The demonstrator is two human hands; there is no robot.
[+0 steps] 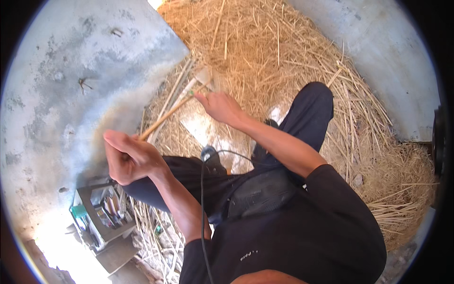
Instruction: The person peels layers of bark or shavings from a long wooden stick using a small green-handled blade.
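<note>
The left hand is closing in a fist around the near end of a thin tan stick, which is slanting away between both hands. The right hand is curling at its farther part, a green bit showing at the fingertips; what it is gripping, I cannot tell. By the left wall, an open box is holding slim, jumbled items. Straw is lying beyond.

One stick has two hands at it: one left hand, one right hand. Beyond the stick lies one straw heap; nearer the body than the stick runs one cable. Below left of it stands one framed box, its blurred contents seemingly several.
</note>
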